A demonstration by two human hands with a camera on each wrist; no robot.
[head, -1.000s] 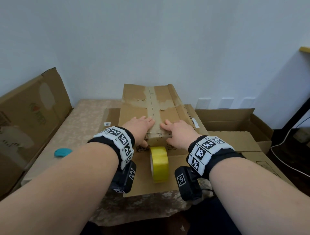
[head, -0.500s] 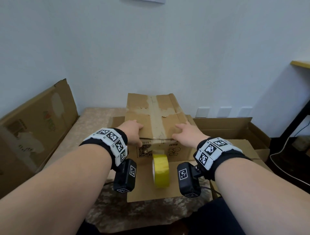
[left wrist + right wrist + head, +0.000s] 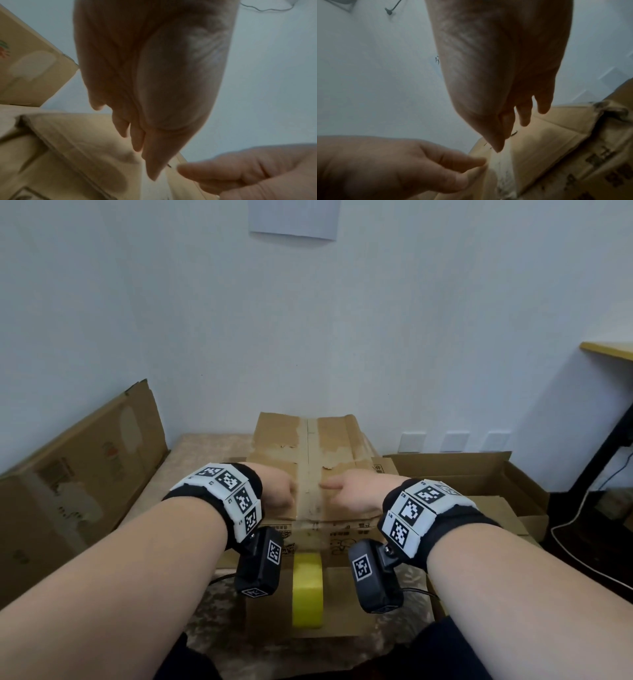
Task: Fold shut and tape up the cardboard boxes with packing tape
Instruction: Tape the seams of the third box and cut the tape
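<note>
Both hands have slid inward along the box top since half a second ago, from its outer edges toward the centre seam, and the head view has tipped up to take in more wall.

Nearest, a roll of yellow packing tape (image 3: 307,590) stands on edge on a flat sheet of cardboard (image 3: 346,623) at the near side of the table (image 3: 191,453), between the two wrist cameras and just in front of the cardboard box (image 3: 337,446). That box sits on the table with its top flaps folded down; a pale strip of old tape (image 3: 311,474) runs along the seam where they meet.

On that top the left hand (image 3: 275,489) rests palm down just left of the seam, fingers straight and close together, holding nothing. Its wrist view shows the fingertips (image 3: 137,142) touching the flap. The right hand (image 3: 356,491) lies just right of the seam, fingers extended and held together, its tips pointing at the strip; from its wrist the thumb tip (image 3: 497,146) meets the pale tape. A narrow gap separates the two hands.

Farther right, an open box (image 3: 479,470) lies beside it. On the left, a flattened carton (image 3: 78,470) leans against the wall (image 3: 239,320).
</note>
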